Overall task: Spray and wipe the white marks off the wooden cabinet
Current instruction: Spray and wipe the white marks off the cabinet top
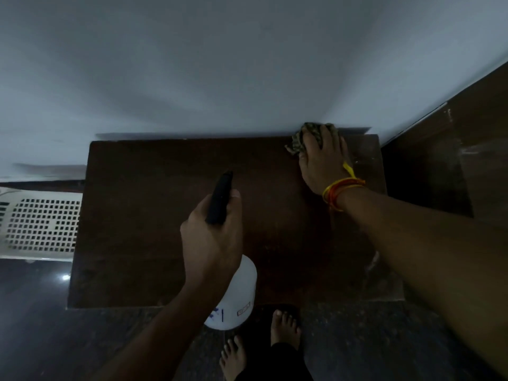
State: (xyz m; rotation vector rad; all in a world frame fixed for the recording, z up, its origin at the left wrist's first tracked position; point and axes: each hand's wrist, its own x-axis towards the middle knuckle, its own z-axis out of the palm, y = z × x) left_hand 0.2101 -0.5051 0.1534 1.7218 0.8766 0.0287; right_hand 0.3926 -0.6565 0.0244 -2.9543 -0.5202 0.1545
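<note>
A dark wooden cabinet [143, 215] stands against a pale wall, its top seen from above. My left hand [211, 240] grips a white spray bottle [236, 298] by its black nozzle head, held over the top's front middle with the nozzle pointing toward the wall. My right hand [321, 160] presses a crumpled, patterned cloth [298, 141] flat on the far right corner of the top, next to the wall. Faint pale smears show near the right edge [371, 259]. The light is dim.
A white perforated appliance [41, 224] sits low at the left of the cabinet. A dark wooden panel [453, 160] rises at the right. My bare feet [283, 325] stand on the dark speckled floor in front of the cabinet.
</note>
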